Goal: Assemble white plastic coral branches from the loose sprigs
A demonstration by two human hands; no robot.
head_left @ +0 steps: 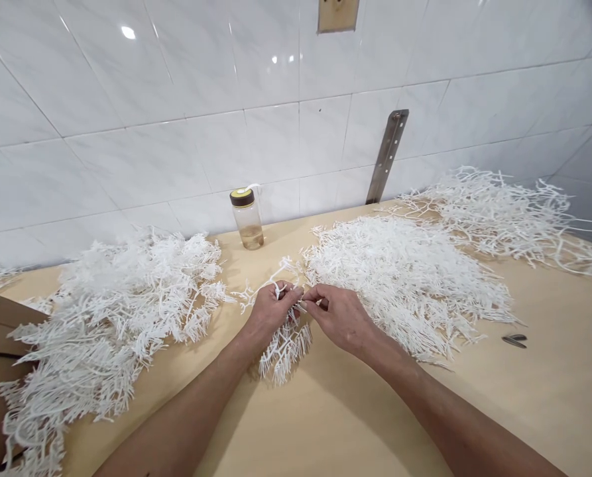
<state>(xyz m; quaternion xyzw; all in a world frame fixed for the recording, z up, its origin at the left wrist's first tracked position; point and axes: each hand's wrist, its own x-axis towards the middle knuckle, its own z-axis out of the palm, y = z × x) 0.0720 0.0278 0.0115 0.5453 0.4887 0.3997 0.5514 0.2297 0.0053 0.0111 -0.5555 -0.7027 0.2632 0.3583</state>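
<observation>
My left hand [274, 306] is closed around a white plastic branch [284, 351], whose fine-tipped sprigs hang below the fingers and whose bare forked stems reach out above them. Close beside it, my right hand [336, 314] pinches a thin white piece at the branch with thumb and forefinger; the fingers hide most of that piece. Just right of my hands lies a heap of short white sprigs [400, 278]. To the left spreads a larger pile of bushy white branches [126, 305].
A lidded bottle [248, 222] with some brownish liquid stands near the tiled wall. Bare forked white stems [499, 212] are heaped at the back right. A small dark clip-like tool [514, 340] lies on the table [554, 397]. A metal bracket [388, 156] leans against the wall.
</observation>
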